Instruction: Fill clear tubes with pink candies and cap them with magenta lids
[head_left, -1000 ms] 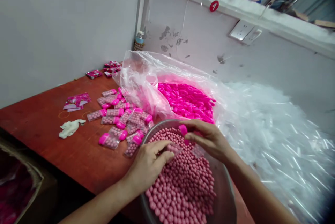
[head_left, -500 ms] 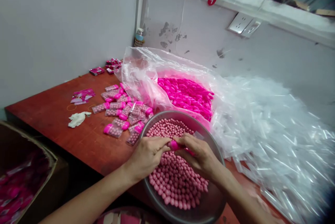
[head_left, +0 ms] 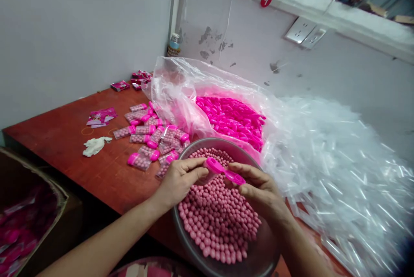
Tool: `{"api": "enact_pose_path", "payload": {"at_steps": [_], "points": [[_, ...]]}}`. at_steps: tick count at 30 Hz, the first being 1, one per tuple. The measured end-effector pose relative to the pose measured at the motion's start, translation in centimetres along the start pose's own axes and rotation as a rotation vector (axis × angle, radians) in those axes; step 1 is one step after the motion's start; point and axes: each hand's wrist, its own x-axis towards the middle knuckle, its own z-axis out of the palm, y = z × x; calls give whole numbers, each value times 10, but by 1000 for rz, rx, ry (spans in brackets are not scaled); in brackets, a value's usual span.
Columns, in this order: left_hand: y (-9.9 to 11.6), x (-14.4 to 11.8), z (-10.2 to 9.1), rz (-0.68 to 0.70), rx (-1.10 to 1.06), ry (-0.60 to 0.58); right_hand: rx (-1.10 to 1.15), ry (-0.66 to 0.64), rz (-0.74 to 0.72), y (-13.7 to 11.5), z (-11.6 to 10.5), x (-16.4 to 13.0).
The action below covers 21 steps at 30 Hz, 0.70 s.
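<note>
Pinching the clear box [head_left: 211, 177], the left grip [head_left: 179, 180] is flanking its flip-top cap [head_left: 214, 165], earlier separate; the right grip [head_left: 264, 187] is grasping the lid [head_left: 234, 177].

I see the left forearm [head_left: 113, 230] and right forearm [head_left: 299, 240] bare to where my view cuts them off, both slim and tapering. The left hand [head_left: 179, 182] and right hand [head_left: 262, 187] are bare too, slender-fingered.

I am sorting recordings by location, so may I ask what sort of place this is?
Probably a small packing workshop: there is a basin of pink balls, a bag of pink caps, and filled containers on the red table.
</note>
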Motion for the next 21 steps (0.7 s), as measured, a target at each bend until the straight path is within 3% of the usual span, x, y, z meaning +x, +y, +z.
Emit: {"api": "enact_pose_path", "payload": {"at_steps": [5, 10, 12, 17, 21], "points": [[0, -5, 4, 123, 112, -97, 81, 60, 44, 3, 4, 7], [-1, -9, 7, 243, 247, -72, 250, -208, 339, -10, 20, 18], [-2, -9, 5, 279, 304, -52, 336, -251, 394, -10, 23, 19], [-8, -12, 1, 317, 480, -49, 433, -215, 401, 3, 28, 20], [-7, -11, 5, 278, 439, -30, 349, -153, 370, 4, 32, 22]]}}
